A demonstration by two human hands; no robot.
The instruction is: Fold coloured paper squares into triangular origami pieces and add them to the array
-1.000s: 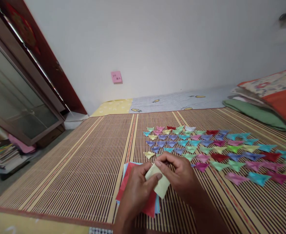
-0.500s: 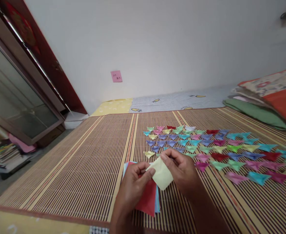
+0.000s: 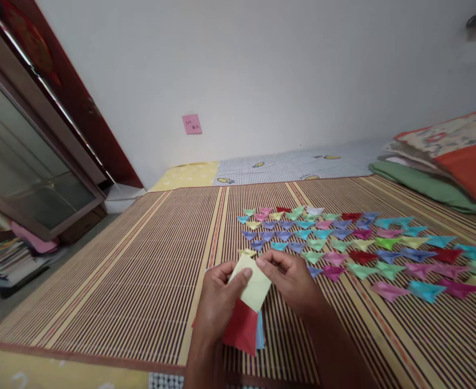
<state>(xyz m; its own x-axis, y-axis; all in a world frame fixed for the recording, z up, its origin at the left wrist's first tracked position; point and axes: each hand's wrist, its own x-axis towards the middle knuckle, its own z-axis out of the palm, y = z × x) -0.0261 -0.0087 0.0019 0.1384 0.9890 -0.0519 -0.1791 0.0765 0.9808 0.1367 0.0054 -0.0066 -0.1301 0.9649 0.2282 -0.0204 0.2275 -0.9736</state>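
Currently, left hand [image 3: 219,297]: gripping the pale yellow paper [image 3: 254,289], thumb pressing on its front.
Right hand [image 3: 293,278]: pinching its upper-right edge, fingers curling.
Position: paper sitting between both hands, partly hiding the red-topped stack [image 3: 241,332].
Folded shapes [image 3: 362,257]: lying in rows on the striped mat [image 3: 120,281].

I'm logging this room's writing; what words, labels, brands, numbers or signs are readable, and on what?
Nothing reads clearly.
Pink square paper note on white wall: handwriting too small to read.
Colourful stack of paper books, far left: any print too blurred.
Red decoration, upper left: too blurred.
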